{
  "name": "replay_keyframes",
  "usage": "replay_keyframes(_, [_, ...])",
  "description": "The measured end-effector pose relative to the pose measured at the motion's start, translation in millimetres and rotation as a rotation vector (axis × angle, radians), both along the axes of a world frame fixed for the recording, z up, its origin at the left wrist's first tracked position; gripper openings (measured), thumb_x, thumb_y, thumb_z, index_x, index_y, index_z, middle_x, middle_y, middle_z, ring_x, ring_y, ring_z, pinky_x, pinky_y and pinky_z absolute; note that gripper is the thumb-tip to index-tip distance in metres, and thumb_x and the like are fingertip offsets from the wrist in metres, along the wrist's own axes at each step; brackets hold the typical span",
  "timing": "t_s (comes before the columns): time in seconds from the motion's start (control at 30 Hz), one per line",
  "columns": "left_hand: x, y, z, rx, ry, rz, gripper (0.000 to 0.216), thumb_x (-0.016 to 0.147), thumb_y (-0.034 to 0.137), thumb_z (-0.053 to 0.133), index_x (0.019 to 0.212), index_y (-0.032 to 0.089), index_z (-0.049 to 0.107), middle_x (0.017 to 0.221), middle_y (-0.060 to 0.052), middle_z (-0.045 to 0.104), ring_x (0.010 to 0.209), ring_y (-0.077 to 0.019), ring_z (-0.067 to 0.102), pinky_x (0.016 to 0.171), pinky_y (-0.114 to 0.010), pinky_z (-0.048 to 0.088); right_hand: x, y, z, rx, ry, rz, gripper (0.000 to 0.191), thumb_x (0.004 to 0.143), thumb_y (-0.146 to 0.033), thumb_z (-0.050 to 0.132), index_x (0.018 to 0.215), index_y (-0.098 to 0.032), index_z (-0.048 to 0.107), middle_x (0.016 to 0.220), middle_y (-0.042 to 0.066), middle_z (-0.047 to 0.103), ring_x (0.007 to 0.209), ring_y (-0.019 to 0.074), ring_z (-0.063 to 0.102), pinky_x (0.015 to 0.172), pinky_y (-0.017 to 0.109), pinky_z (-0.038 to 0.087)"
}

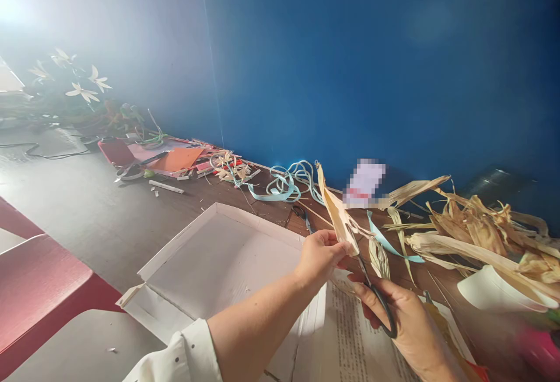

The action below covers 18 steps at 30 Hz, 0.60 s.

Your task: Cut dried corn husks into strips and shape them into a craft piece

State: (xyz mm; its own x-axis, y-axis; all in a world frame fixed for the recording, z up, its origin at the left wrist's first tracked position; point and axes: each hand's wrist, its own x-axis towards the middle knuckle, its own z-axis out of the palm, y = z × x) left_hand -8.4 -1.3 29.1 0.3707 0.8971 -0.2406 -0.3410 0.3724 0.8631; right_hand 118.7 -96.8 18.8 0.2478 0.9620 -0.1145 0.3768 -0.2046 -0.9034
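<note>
A pale dried corn husk points upward from my left hand, whose fingers and thumb pinch its lower end. In my right hand is a pair of scissors with dark handles. Their blades reach up to the husk's edge, close to my left fingertips. Whether the blades are apart cannot be made out. Beneath both hands lies a printed sheet beside an open white cardboard box. A second pair of scissors rests on the table just behind my left hand.
Dried husks are heaped at the right, near a white cup on its side. Light blue ribbon lies coiled against the blue wall. Orange paper and scraps sit at the back left. A red chair stands at the left.
</note>
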Motion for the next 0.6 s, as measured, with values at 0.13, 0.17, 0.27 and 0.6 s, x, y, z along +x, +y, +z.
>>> replay_keyframes(0.13, [0,3,-2.3,-0.012,-0.014,0.059,0.013,0.077,0.014,0.068,0.069,0.012,0.057,0.059,0.000,0.061,0.047,-0.0059,0.049,0.049,-0.018,0.041,2,1,-1.8,-0.017,0.006,0.011,0.038,0.072,-0.059,0.071,0.085,-0.023,0.072,0.049,-0.005,0.051,0.049,0.0149,0.044,0.050,0.028,0.035])
replay_keyframes(0.17, [0,3,-3.3,-0.007,-0.015,0.067,0.015,0.077,0.014,0.068,0.068,0.013,0.056,0.058,0.000,0.060,0.047,-0.0058,0.049,0.048,-0.018,0.041,4,1,-3.0,-0.027,0.004,0.018,0.039,0.072,-0.059,0.072,0.086,-0.023,0.072,0.049,-0.005,0.051,0.048,0.0151,0.045,0.049,0.028,0.035])
replay_keyframes(0.27, [1,5,-5.0,0.010,-0.009,0.073,0.017,0.075,0.015,0.071,0.067,0.013,0.056,0.056,0.001,0.058,0.047,-0.0058,0.048,0.048,-0.018,0.040,8,3,-6.2,-0.068,0.018,0.048,0.041,0.070,-0.058,0.075,0.090,-0.022,0.073,0.049,-0.005,0.052,0.048,0.0153,0.046,0.049,0.028,0.037])
replay_keyframes(0.6, [0,4,-1.7,0.018,0.004,0.070,0.016,0.078,0.010,0.064,0.066,0.014,0.054,0.053,0.003,0.056,0.046,-0.0053,0.048,0.047,-0.017,0.040,7,3,-5.1,-0.056,0.021,0.035,0.045,0.068,-0.058,0.077,0.090,-0.019,0.073,0.048,-0.005,0.051,0.047,0.0141,0.044,0.049,0.028,0.035])
